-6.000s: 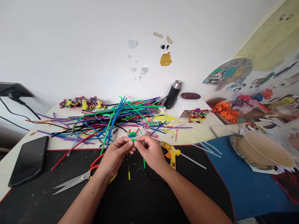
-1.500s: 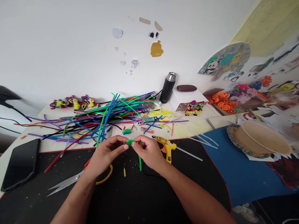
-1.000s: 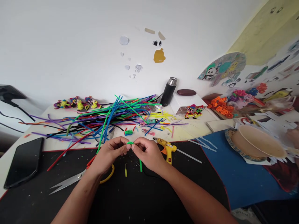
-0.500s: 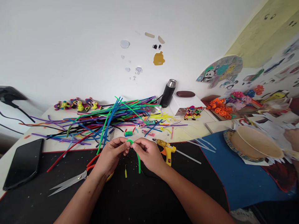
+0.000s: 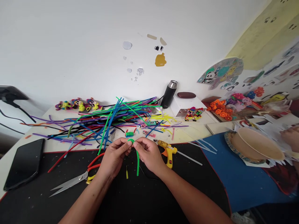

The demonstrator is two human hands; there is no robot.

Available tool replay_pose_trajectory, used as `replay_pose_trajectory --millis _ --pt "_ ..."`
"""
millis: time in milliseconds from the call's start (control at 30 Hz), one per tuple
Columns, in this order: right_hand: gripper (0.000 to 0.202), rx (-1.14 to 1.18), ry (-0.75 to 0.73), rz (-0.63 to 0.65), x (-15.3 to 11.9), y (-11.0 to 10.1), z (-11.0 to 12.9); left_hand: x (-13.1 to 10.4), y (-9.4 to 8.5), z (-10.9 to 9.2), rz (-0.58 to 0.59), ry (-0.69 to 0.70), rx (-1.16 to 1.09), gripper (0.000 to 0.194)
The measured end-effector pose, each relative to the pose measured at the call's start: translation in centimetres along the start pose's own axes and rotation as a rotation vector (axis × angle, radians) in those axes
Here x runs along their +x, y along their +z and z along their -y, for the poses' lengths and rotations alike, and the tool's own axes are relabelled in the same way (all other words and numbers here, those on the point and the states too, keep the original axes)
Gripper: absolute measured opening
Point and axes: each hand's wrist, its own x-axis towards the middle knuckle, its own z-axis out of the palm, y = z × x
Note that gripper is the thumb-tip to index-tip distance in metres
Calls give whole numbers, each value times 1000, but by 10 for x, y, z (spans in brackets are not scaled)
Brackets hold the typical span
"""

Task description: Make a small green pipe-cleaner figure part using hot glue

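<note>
A green pipe cleaner (image 5: 137,163) is pinched between both my hands over the black mat (image 5: 130,202). My left hand (image 5: 118,152) grips its curled upper end with thumb and fingertips. Close beside it, my right hand (image 5: 147,152) pinches the same bend, and the free end hangs straight down. Scissors with red handles (image 5: 80,177) lie spread on the mat, left of my left wrist. Right of my right hand rests a yellow glue gun (image 5: 169,152) with a glue stick in its back. A small yellow piece (image 5: 127,173) lies below my hands.
Behind my hands spreads a heap of coloured pipe cleaners (image 5: 112,115). A black phone (image 5: 24,163) lies at left, and a black flask (image 5: 169,94) stands by the wall. At right are a beige bowl (image 5: 254,144) and another person's hand (image 5: 289,138).
The hanging end of the green pipe cleaner has swung slightly left. Both hands keep their pinch on it. At the right edge, the other person's hand has shifted.
</note>
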Motion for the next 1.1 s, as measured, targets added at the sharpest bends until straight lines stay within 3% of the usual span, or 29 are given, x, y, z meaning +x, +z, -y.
replay_pose_trajectory --millis 400,1100 --pt "44 -7 -3 -10 -2 4 -1 1 3 -1 -62 -21 -88 34" --pt "44 -6 12 -1 -1 11 -3 -1 6 -2 -58 -21 -72 36"
